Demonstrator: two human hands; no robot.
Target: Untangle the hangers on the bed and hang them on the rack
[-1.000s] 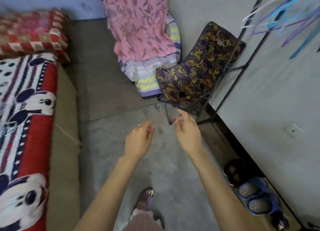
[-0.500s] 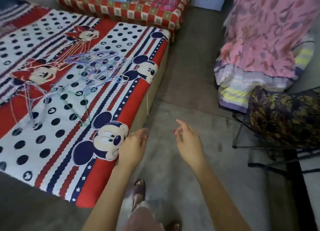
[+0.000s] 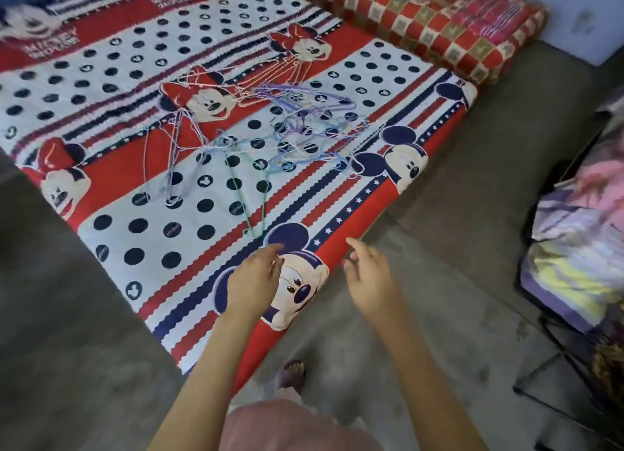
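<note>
Both empty, loose-fingered, the left hand point(image 3: 253, 281) and right hand point(image 3: 368, 275) hover at the bed's point(image 3: 354, 221) near edge; the thin green wire hanger point(image 3: 248, 197) looks easiest lifted first from the tangle.

left hand point(image 3: 254, 283): held forward, fingers relaxed, nothing gripped | right hand point(image 3: 368, 279): held forward, fingers loosely spread, nothing gripped | forearms: extended, bare

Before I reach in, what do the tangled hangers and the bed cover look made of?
Hangers: very thin rods in pastel purple, blue, pink and one green, likely plastic-coated wire or thin plastic; the blur leaves it open. Bed cover: soft printed fabric, matte, with cartoon mice, dots and stripes, draped over the mattress edge. Both hands are empty.
</note>
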